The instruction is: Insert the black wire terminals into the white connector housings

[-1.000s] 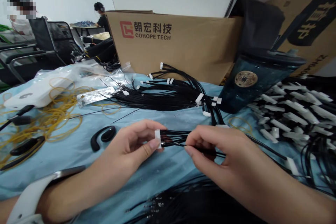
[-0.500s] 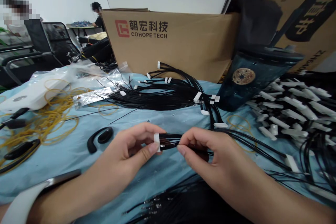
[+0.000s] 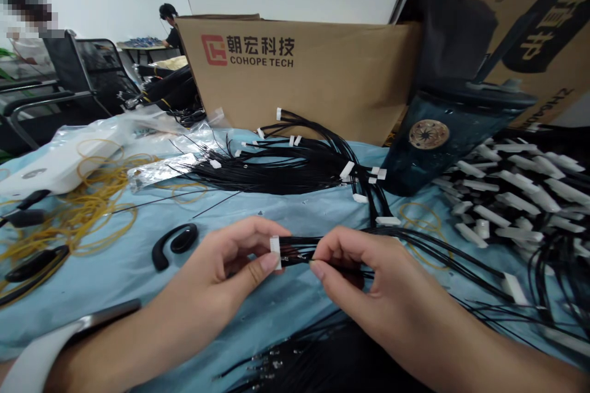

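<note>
Right hand point(image 3: 354, 276) nearer the white connector point(image 3: 275, 252)

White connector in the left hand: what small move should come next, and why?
Probably the right hand should push the black wire it pinches further into the white connector. The left hand holds the connector steady, and a bare metal end seems to sit just behind it, though that spot is too small to be sure.
</note>
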The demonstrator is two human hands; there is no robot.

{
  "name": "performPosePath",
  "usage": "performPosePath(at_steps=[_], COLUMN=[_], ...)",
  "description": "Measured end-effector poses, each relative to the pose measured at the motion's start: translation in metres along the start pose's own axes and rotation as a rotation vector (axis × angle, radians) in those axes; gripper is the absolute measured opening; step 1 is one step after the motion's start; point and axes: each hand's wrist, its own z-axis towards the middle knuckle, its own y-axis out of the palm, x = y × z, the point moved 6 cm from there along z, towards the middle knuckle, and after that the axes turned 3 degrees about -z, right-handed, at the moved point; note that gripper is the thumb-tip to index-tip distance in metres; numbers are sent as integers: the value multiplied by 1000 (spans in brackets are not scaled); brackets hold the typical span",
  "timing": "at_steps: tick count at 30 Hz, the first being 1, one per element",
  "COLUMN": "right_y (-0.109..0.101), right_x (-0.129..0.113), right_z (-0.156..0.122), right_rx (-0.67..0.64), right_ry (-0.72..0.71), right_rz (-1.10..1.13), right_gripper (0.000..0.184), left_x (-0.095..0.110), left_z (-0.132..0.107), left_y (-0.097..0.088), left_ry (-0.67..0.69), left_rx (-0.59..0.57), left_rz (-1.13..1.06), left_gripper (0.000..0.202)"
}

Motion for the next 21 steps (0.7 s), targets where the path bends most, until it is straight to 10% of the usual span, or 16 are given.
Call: performPosePath(at_steps=[21], right_y=[1], right_x=[-2], right_z=[-2], right_rx=[-13], right_ry=[-11], right_rz=[-54], right_gripper=[23], left_x=[-8], left_z=[-3], left_y=[-1], left_ry=[2], left_rx=[1], left_rz=[-5], left_gripper=[12])
